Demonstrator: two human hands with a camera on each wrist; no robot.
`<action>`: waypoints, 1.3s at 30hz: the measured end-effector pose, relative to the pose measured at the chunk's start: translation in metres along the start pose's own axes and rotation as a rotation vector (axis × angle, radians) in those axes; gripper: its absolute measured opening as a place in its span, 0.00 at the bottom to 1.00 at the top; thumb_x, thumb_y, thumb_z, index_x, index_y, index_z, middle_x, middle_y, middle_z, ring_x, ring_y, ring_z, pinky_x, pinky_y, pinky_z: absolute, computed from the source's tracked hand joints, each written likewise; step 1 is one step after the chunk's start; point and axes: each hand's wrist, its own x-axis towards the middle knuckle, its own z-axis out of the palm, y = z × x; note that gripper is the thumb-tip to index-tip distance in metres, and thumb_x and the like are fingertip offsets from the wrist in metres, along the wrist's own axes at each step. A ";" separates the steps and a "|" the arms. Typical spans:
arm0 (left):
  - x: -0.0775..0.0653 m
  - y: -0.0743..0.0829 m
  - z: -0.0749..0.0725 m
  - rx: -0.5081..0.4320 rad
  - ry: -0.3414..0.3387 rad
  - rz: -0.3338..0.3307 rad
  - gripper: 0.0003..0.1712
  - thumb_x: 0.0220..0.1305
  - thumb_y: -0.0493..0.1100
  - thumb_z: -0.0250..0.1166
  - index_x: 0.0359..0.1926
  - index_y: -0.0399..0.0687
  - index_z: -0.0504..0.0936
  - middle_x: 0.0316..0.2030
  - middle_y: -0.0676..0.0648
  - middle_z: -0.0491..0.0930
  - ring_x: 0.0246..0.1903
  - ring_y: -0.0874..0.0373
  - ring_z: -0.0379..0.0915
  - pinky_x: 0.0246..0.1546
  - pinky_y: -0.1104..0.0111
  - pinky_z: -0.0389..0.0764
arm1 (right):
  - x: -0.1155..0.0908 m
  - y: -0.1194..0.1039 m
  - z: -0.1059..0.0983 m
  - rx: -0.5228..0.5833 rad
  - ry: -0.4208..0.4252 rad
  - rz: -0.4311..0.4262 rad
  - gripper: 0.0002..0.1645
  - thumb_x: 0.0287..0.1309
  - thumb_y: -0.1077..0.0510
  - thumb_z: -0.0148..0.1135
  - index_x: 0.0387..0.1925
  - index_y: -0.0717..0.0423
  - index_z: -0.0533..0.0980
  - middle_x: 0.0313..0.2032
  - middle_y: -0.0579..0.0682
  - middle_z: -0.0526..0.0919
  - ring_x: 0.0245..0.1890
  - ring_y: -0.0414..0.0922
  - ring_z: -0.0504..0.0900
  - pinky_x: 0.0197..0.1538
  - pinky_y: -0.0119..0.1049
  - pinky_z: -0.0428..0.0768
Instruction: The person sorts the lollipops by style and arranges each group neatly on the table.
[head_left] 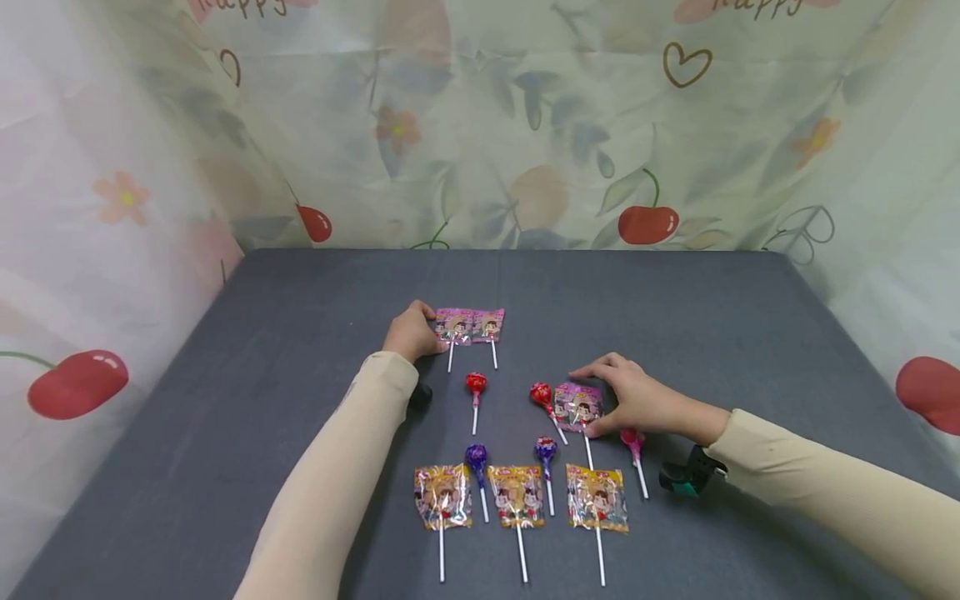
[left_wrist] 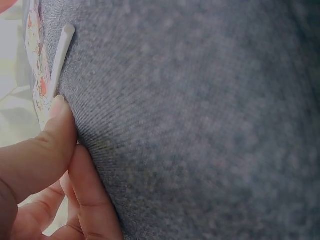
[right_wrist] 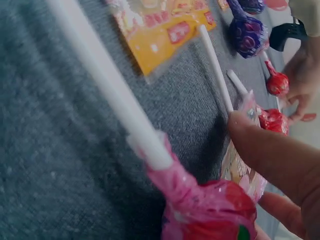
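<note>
At the back of the table lie two flat lollipops in square pink wrappers, side by side. My left hand (head_left: 415, 333) holds the left edge of the left pink-wrapped lollipop (head_left: 454, 326), thumb close by its white stick (left_wrist: 62, 57). Farther forward, my right hand (head_left: 637, 396) spans another pink-wrapped lollipop (head_left: 577, 406), thumb at its lower edge and fingers at its top. A red ball lollipop (head_left: 541, 394) lies just left of that wrapper. Under the right wrist sits a pink-and-red ball lollipop (head_left: 632, 439), large in the right wrist view.
Three yellow-wrapped lollipops (head_left: 442, 497) form the front row, sticks toward me. Two purple ball lollipops (head_left: 476, 455) lie between them. Another red ball lollipop (head_left: 476, 383) is mid-table. A patterned curtain (head_left: 495, 150) closes off the back and sides of the grey table (head_left: 300, 287).
</note>
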 end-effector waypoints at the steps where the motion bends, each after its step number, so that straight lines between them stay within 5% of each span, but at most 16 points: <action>1: 0.000 0.000 0.000 0.002 -0.001 -0.001 0.30 0.55 0.40 0.72 0.56 0.45 0.68 0.56 0.36 0.74 0.48 0.47 0.67 0.53 0.58 0.69 | 0.000 0.000 0.000 -0.006 0.002 0.005 0.43 0.43 0.46 0.77 0.61 0.53 0.72 0.57 0.62 0.67 0.57 0.62 0.65 0.56 0.61 0.67; 13: 0.001 0.001 0.002 0.003 0.019 -0.014 0.30 0.55 0.40 0.72 0.57 0.45 0.69 0.57 0.37 0.74 0.49 0.47 0.68 0.54 0.57 0.70 | 0.005 -0.001 0.000 0.041 0.082 -0.035 0.27 0.44 0.57 0.77 0.47 0.57 0.75 0.49 0.56 0.78 0.52 0.54 0.75 0.57 0.54 0.70; 22: 0.000 0.000 0.001 -0.008 0.008 -0.015 0.31 0.55 0.40 0.73 0.57 0.46 0.69 0.58 0.37 0.73 0.51 0.46 0.68 0.56 0.56 0.70 | 0.008 -0.009 -0.010 0.132 0.125 0.027 0.24 0.48 0.57 0.75 0.46 0.56 0.74 0.41 0.53 0.79 0.43 0.50 0.77 0.48 0.47 0.75; 39: -0.001 0.001 0.001 -0.025 0.015 -0.021 0.31 0.55 0.39 0.72 0.58 0.45 0.69 0.58 0.37 0.73 0.51 0.46 0.68 0.57 0.56 0.70 | -0.008 -0.018 -0.030 0.295 0.259 0.014 0.21 0.52 0.58 0.72 0.48 0.56 0.77 0.46 0.56 0.79 0.41 0.50 0.81 0.39 0.36 0.76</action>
